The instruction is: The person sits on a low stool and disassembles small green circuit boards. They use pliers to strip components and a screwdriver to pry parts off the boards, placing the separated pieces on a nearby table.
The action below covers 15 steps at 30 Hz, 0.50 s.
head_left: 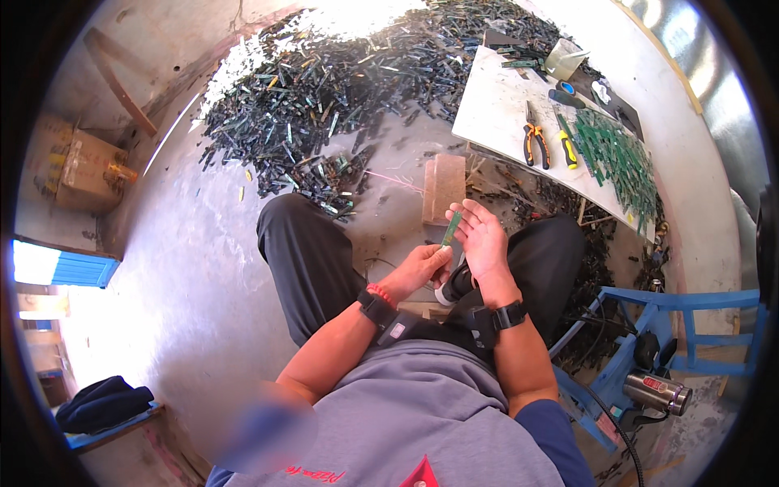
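Observation:
My left hand (428,265) is closed, pinching the lower end of a narrow green strip (452,229) that looks like a piece of circuit board. The strip stands tilted up in front of my right palm. Beside it, my right hand (484,241) is turned palm up with its fingers stretched out and apart. Whether the strip's upper end touches those fingers, I cannot tell. Both hands are above the floor between my bent knees, just in front of a reddish-brown brick (444,189).
A large heap of dark strips (316,105) covers the floor ahead. To the right, a white board (503,114) bears orange-handled pliers (535,146), a yellow-and-black screwdriver (567,146), a plastic cup (565,59) and stacked green strips (617,162). A blue metal frame (690,300) stands near my right side.

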Available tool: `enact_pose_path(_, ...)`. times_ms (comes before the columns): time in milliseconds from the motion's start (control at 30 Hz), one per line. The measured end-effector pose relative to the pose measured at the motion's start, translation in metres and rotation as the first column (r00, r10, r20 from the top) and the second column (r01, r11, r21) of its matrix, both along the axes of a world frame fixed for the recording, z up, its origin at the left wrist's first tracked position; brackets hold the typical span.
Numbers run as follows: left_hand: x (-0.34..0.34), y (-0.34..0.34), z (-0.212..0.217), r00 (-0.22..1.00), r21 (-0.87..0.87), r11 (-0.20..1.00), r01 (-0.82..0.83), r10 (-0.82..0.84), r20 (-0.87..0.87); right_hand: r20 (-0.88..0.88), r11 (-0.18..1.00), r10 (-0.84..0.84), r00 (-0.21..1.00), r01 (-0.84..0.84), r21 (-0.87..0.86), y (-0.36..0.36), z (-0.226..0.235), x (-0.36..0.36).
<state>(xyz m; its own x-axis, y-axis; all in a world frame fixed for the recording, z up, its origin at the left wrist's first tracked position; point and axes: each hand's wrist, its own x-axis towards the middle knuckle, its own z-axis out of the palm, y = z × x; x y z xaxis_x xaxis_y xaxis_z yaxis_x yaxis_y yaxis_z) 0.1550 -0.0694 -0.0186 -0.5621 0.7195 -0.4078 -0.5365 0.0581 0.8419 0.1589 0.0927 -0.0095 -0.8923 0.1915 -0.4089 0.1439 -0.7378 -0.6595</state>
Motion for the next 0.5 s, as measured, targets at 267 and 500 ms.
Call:
enact_pose_path(267,0.001,0.001,-0.011,0.991,-0.025,1.000,0.002,-0.005,-0.136,0.080,0.799,0.068,0.994,-0.103,0.593,-0.006,-0.007,0.020)
enact_pose_path(500,0.001,0.001,0.002,0.955,-0.218,0.976,0.007,-0.072,-0.288,0.046,0.783,0.142,0.989,-0.141,0.606,-0.013,-0.011,0.021)
